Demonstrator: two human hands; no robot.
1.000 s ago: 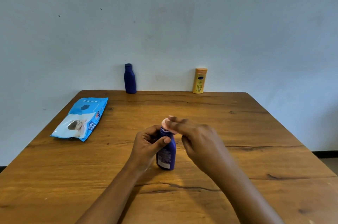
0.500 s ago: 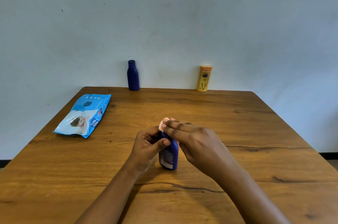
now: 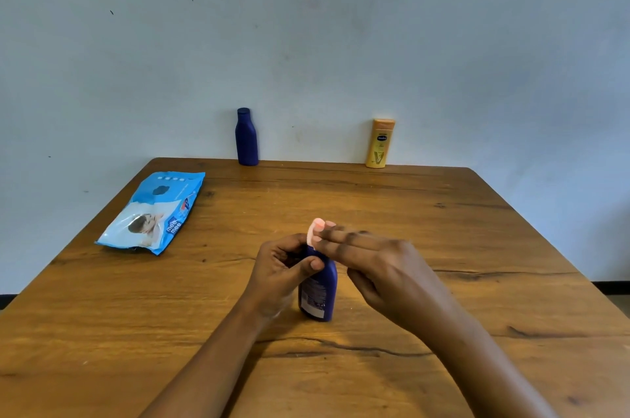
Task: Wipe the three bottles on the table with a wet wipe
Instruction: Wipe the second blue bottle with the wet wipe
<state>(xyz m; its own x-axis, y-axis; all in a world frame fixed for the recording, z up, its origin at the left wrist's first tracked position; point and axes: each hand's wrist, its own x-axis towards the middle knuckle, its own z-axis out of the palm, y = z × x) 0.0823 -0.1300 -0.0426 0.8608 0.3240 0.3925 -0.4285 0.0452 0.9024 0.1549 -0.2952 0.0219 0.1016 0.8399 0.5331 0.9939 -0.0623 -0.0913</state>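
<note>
Showing three bottles on a wooden table [image 3: 443, 230]. Nearest, at centre: near blue bottle [image 3: 318, 294], standing on its base, long axis close to vertical, top pointing up, printed label facing the viewer. Gripped about the neck and shoulder by the left hand [image 3: 279, 271], fingers curled round the far side, thumb across the near side. Covered at the top by the right hand [image 3: 381, 267], fingers straight and pointing left, resting on a small pink piece [image 3: 312, 233]; wipe or cap, cannot tell. At the far edge, against the wall: far blue bottle [image 3: 246, 138] to the left and yellow bottle [image 3: 379, 144] to the right, both upright, caps up, well apart from each other and from the hands. Lying flat near the left edge: one wipe pack [image 3: 153, 213], long axis running from near left to far right
</note>
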